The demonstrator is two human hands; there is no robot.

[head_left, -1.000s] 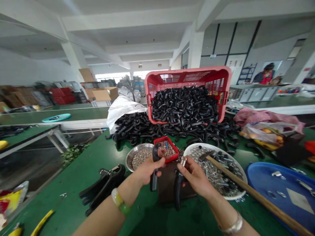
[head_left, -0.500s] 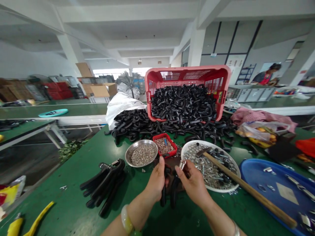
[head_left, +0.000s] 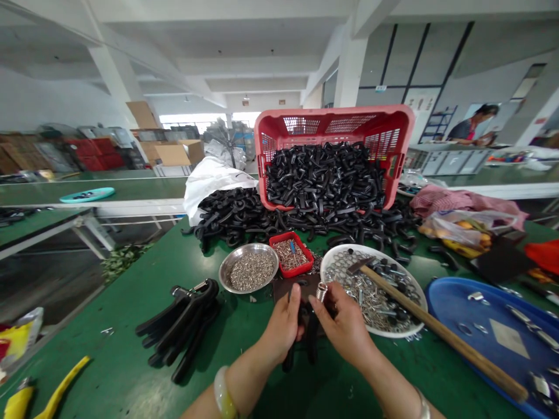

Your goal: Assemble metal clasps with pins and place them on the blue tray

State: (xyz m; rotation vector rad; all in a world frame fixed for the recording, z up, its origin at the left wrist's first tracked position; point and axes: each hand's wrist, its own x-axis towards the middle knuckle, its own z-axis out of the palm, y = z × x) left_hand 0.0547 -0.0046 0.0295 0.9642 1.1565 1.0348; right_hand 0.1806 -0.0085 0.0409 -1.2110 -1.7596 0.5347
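Note:
My left hand [head_left: 283, 327] grips a black plastic handle piece [head_left: 289, 359] that hangs down over the green table. My right hand [head_left: 345, 327] holds a second black handle piece [head_left: 312, 344] and pinches a small metal spring [head_left: 322, 291] between thumb and fingers. The two pieces sit side by side, nearly touching, over a dark brown block [head_left: 292, 286]. Just beyond lie a steel bowl of small metal parts [head_left: 248, 274], a red tray of screws [head_left: 291, 254] and a white dish of metal hardware [head_left: 375, 291].
A wooden-handled hammer [head_left: 437, 331] lies across the white dish. A red basket [head_left: 334, 154] spills black handle pieces over the table's far side. Assembled black handles [head_left: 186, 326] lie to the left, a blue lid [head_left: 493, 334] to the right. A person sits far right.
My left hand lowered its black handle piece from near the red tray down beside the one in my right hand. Both hands have drawn closer together.

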